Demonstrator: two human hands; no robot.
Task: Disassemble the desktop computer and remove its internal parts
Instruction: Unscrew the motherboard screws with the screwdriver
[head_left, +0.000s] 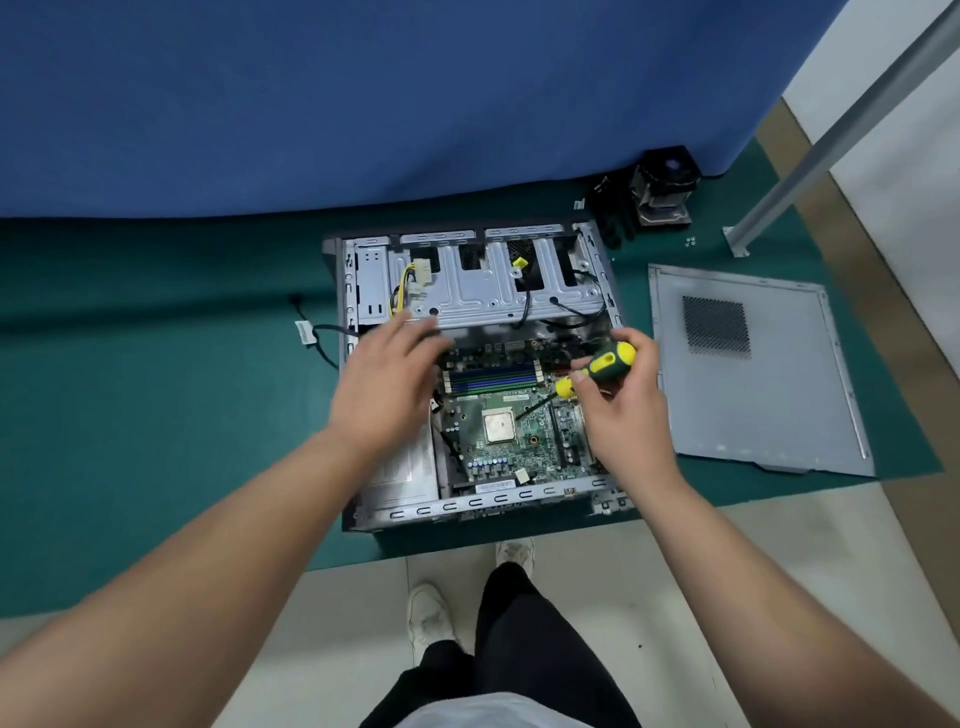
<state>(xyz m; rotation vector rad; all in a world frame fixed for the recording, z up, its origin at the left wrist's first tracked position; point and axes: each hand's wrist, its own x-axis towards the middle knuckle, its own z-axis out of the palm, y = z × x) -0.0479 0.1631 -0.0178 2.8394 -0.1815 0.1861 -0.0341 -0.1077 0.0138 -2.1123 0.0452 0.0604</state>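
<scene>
Our right hand (621, 400) has its grip clamped on the screwdriver (597, 366), tip angled down at the motherboard (514, 431) inside the open computer case (467, 506); our left hand (389, 379), blurred, seemingly loose-fingered, hovers to steady.

We find the motherboard (511, 436) open from above; the drive cage (483, 291), its black cables (566, 312) and the case walls (493, 501) hem it in.
</scene>
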